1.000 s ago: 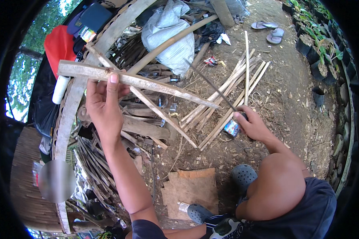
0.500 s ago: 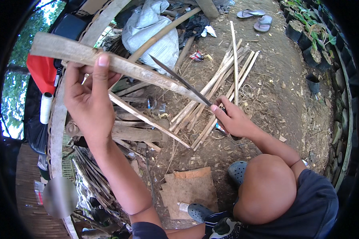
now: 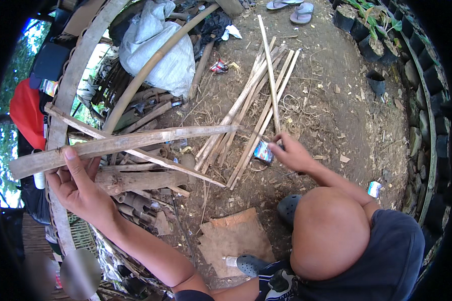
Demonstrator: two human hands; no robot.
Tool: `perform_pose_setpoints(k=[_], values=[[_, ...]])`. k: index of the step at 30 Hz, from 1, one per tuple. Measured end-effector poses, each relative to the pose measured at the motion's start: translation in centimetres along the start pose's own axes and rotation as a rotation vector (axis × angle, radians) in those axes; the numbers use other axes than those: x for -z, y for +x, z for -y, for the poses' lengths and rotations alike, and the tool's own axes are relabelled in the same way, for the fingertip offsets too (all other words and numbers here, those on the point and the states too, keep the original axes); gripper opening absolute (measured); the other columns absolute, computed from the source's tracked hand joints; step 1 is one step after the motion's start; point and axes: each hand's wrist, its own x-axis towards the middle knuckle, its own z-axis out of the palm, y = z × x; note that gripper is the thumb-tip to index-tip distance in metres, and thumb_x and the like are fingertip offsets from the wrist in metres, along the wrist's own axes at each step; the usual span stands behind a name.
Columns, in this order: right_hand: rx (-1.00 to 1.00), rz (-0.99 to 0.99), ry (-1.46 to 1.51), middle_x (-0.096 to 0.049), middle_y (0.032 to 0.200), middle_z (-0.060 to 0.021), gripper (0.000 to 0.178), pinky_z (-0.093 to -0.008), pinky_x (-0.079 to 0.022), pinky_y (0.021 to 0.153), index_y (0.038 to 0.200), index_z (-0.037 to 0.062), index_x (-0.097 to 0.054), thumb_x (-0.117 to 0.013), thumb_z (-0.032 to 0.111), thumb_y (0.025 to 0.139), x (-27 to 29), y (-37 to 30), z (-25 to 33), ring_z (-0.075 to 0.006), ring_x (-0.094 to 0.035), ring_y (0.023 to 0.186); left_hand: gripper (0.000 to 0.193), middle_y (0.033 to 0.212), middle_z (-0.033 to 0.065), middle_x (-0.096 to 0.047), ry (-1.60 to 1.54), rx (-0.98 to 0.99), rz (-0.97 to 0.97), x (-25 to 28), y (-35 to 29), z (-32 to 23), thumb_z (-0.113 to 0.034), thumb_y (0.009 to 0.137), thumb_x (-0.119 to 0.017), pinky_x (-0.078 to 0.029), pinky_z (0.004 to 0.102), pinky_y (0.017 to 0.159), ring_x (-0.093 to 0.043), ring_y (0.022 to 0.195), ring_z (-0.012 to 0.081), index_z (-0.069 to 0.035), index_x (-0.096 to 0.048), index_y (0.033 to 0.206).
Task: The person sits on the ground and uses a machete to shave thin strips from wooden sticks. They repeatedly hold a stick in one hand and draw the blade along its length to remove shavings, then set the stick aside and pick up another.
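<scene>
We see one long wooden slat, pale brown, broad at its left end and tapering rightward; it is raised nearly level in the left hand, gripped near the broad end; of the knife in the right hand, we discern little.

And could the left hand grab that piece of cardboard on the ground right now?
Probably not: the left hand is taken up holding a long piece of wood, and the cardboard lies well away from it, down by a clog.
</scene>
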Motion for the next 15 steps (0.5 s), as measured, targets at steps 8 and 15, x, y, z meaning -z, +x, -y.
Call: perform_pose_setpoints(k=[8, 15], values=[[-0.120, -0.447, -0.122, -0.069, 0.096, -0.0244, 0.052, -0.0473, -0.052, 0.080, 0.113, -0.0010, -0.058, -0.073, 0.045, 0.095, 6.4, -0.4, -6.1, -0.0377, -0.067, 0.088, 0.033, 0.108, 0.0060, -0.069, -0.071, 0.147, -0.185, 2.8, 1.1, 1.0, -0.027, 0.105, -0.065, -0.061, 0.0288, 0.069, -0.062, 0.085, 0.0108, -0.004, -0.065, 0.129], [0.369, -0.249, 0.319, -0.053, 0.064, -0.0011, 0.019, -0.0270, -0.040, 0.042, 0.099, 0.0063, -0.047, -0.061, 0.017, 0.105, 11.0, -0.6, 6.8, -0.0085, -0.053, 0.047, 0.029, 0.093, 0.0023, -0.072, -0.189, 0.151, -0.128, 5.7, 1.2, -3.0, -0.019, 0.103, -0.068, -0.059, 0.0224, 0.064, -0.063, 0.077, 0.0042, -0.002, -0.072, 0.125]])
